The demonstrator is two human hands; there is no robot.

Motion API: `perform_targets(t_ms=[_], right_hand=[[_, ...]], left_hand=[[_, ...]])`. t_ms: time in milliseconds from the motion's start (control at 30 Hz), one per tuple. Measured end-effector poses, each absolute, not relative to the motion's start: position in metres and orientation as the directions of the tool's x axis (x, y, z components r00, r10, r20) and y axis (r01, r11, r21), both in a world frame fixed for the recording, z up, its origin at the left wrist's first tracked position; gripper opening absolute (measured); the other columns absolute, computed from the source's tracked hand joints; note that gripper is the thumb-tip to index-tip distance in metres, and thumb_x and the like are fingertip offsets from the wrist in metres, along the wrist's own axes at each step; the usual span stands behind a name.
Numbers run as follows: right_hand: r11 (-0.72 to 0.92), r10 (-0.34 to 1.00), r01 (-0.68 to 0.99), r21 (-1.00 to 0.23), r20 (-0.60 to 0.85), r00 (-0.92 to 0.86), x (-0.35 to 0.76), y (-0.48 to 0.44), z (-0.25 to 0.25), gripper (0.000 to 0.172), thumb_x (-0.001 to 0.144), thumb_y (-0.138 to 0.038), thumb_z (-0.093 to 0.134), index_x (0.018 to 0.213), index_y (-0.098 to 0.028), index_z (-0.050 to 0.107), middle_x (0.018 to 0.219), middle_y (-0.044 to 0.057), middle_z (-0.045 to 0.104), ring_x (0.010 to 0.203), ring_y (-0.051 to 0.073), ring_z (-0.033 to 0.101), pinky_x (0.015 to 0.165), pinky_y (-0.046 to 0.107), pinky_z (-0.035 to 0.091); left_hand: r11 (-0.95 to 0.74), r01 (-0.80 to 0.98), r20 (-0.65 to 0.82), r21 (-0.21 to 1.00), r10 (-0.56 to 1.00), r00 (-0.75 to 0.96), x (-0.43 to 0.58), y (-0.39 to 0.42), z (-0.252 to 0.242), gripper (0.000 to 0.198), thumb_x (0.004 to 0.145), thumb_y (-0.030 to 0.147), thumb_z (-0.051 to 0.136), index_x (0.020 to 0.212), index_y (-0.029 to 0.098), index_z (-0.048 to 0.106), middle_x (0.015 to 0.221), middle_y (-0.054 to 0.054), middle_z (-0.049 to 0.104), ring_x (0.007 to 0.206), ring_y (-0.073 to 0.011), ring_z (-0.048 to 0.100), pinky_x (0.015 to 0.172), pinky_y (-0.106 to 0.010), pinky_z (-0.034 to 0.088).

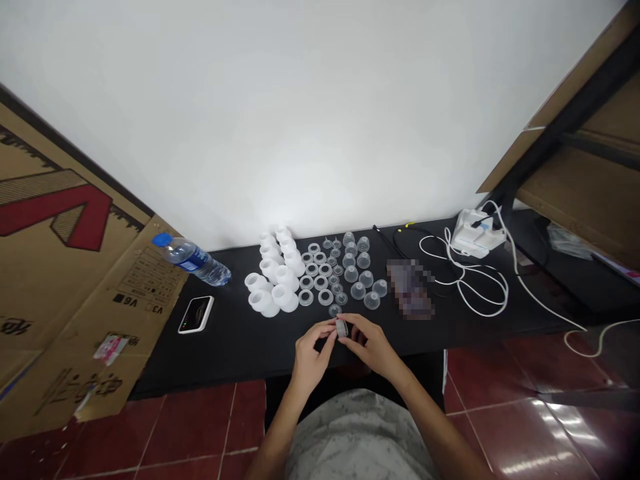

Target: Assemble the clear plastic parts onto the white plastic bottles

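Note:
Close to the table's front edge, a small translucent ridged screw ring (342,328) is pinched between the fingertips of both hands. My left hand (310,357) grips it from the left, and my right hand (374,345) from the right. Just beyond the fingers lies a clear silicone nipple (335,310). Further back stand several translucent screw rings (321,283) in rows, with a column of clear nipples (338,271) beside them. Several clear dome caps (351,274) are grouped to their right. On the left, white wide-mouthed bottles (285,298) stand in two rows.
A water bottle (193,259) and a white-edged device (196,315) are at the left, beside a cardboard box (100,320). To the right are a blurred-out item (410,288), looped white cables (470,268) and a white power strip (477,233). A white wall (310,120) rises behind the black table (235,353).

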State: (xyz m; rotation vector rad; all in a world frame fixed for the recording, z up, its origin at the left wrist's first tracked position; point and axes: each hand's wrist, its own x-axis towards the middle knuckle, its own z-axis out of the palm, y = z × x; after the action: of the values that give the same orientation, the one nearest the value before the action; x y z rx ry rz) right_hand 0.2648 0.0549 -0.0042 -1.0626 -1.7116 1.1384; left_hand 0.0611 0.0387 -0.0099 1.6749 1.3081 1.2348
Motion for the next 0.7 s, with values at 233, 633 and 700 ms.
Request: perform_targets(t_ms=[233,633,700], right_hand=[[0.198,0.956,0.185,-0.963,0.148,-0.253,0.2658,0.0547,-0.0035,0.043,0.101,-0.041,0.076,0.141,-0.028,0.071,0.111,0.006,0.075,0.076,0.016,0.063,0.065,0.027,0.055],[0.151,0.953,0.179,-0.972,0.095,-0.286,0.2699,0.0572,-0.0011,0.042,0.101,-0.043,0.076,0.14,-0.028,0.072,0.092,0.001,0.07,0.072,0.016,0.059,0.067,0.028,0.051],[0.161,0.95,0.179,-0.971,0.103,-0.295,0.2705,0.0577,-0.0006,0.041,0.101,-0.043,0.076,0.139,-0.028,0.073,0.093,0.001,0.071,0.072,0.016,0.059,0.068,0.028,0.051]], left_hand=[[-0.28,0.339,0.28,0.898,0.959,0.049,0.0622,0.0391,-0.0065,0.016,0.105,0.032,0.068,0.104,0.025,0.083,0.123,-0.01,0.083,0.113,-0.0274,0.081,0.097,-0.042,0.068],[-0.214,0.263,0.227,0.941,0.974,-0.02,0.0608,0.0408,-0.0107,0.018,0.104,0.036,0.07,0.1,0.024,0.082,0.122,-0.011,0.082,0.113,-0.0275,0.08,0.096,-0.041,0.066],[-0.197,0.247,0.211,0.949,0.977,-0.03,0.0608,0.0412,-0.0109,0.019,0.104,0.037,0.07,0.1,0.023,0.082,0.123,-0.011,0.082,0.112,-0.0272,0.08,0.095,-0.04,0.066]])
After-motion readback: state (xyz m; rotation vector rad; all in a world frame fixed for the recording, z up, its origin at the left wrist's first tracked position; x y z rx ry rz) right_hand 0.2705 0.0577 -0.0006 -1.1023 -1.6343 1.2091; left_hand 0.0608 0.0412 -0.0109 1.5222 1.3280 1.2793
